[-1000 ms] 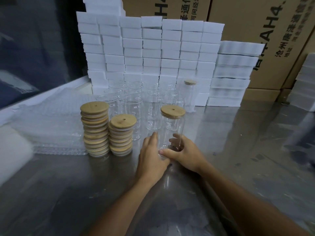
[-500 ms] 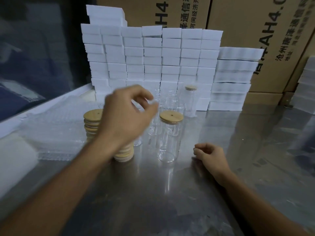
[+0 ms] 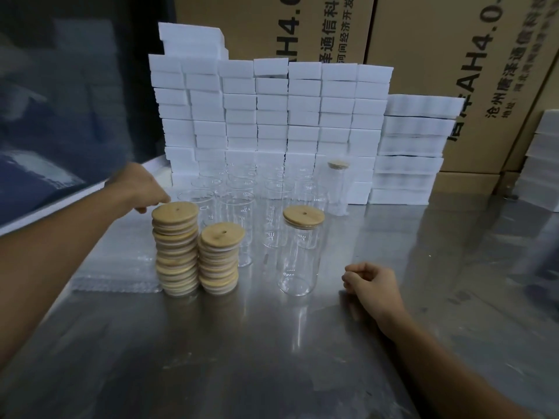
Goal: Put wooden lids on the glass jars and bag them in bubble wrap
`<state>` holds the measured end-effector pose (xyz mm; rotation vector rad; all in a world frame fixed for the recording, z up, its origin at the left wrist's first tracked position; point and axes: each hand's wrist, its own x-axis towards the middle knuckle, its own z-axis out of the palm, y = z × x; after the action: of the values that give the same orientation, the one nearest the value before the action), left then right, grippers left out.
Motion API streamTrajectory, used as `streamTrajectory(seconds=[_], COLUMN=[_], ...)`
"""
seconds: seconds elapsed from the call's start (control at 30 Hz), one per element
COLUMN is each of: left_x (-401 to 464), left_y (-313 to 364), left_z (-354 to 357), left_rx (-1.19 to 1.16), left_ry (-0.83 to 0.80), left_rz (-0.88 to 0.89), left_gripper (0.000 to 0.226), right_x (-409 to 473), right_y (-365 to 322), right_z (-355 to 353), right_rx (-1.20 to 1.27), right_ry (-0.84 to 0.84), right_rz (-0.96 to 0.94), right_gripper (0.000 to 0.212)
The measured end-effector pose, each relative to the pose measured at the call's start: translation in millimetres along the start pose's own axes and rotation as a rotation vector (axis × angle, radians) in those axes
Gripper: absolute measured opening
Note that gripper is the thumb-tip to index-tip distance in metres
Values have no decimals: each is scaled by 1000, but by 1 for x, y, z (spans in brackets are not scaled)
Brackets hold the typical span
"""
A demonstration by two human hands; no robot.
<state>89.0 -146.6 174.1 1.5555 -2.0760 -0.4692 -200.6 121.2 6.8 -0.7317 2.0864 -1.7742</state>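
Observation:
A glass jar with a wooden lid stands on the steel table in front of me. Two stacks of wooden lids stand left of it, a taller one and a shorter one. Several open jars stand behind them. A flat pile of bubble wrap bags lies at the left. My left hand hangs over that pile, behind the taller stack, fingers pointing down and holding nothing I can see. My right hand rests on the table right of the lidded jar, loosely curled and empty.
A second lidded jar stands at the back right of the jars. A wall of white foam blocks rises behind them, with cardboard boxes further back. More white blocks sit at the right edge.
Both hands let go of the lidded jar. My left hand rose, then swung left and down toward the bubble wrap pile. My right hand drew back onto the table.

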Motion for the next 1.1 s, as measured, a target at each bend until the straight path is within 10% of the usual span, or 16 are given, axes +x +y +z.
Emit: streamTrajectory(seconds=[0.37, 0.63, 0.97, 1.1], left_x=[1, -3, -69, -121], left_y=[-39, -14, 71, 86], left_z=[30, -2, -25, -2], left_rx=[290, 22, -171, -188], left_ry=[15, 188, 509, 438], left_rz=[-61, -54, 441, 696], left_gripper=[12, 29, 10, 11], right_x=[0, -1, -19, -38], right_y=[1, -5, -115, -163], right_z=[0, 2, 10, 15], right_rx=[3, -4, 149, 226], right_ry=[13, 5, -27, -248], right_rz=[-8, 40, -164, -155], right_gripper=[12, 12, 6, 35])
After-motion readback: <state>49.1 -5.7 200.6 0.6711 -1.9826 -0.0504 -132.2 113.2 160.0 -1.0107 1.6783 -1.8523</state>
